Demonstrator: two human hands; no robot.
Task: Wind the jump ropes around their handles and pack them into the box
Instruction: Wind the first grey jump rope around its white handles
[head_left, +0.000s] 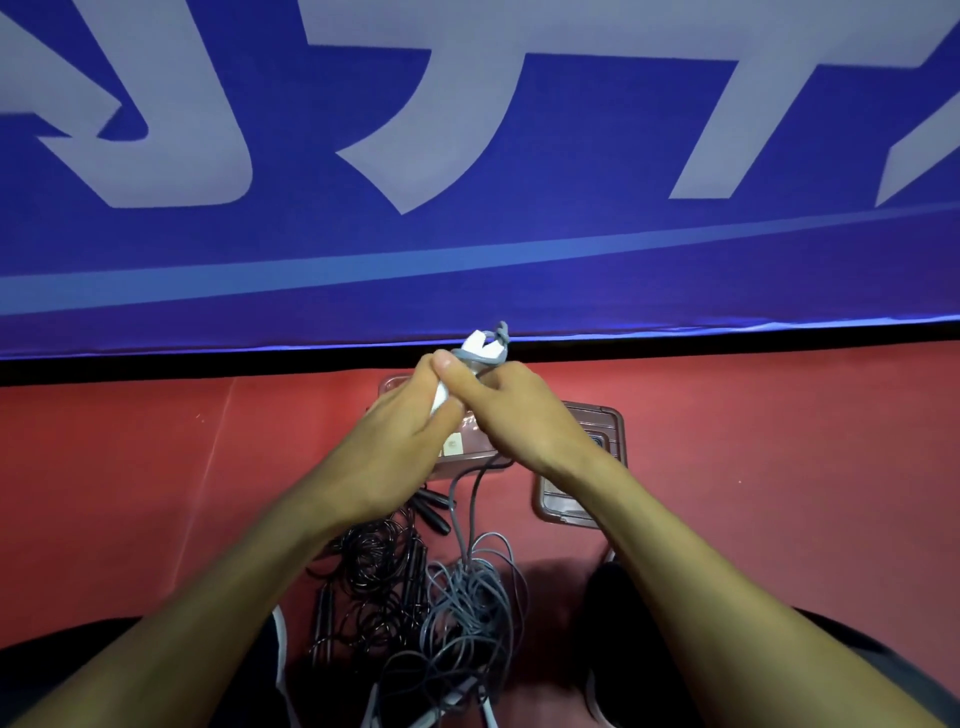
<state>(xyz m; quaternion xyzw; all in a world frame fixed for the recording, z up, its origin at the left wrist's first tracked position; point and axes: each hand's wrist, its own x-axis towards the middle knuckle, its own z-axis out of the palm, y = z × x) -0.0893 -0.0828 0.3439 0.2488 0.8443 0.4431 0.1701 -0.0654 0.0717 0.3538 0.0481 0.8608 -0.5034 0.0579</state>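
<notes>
My left hand (400, 421) grips white jump-rope handles (475, 345) held up over the box. My right hand (519, 410) pinches the grey rope (491, 358) looped round the handles' top. The grey rope hangs down from my hands to a loose tangle (467, 597) on the red floor between my legs. A black rope (374, 566) with black handles lies coiled to its left. The clear plastic box (467, 457) sits on the floor under my hands, mostly hidden by them. Its lid (587, 483) lies to the right.
A blue banner (467, 234) with large pale letters stands just beyond the box, with a dark gap under its lower edge. Red floor (156, 467) spreads left and right. My dark-clothed knees (649, 623) frame the rope pile.
</notes>
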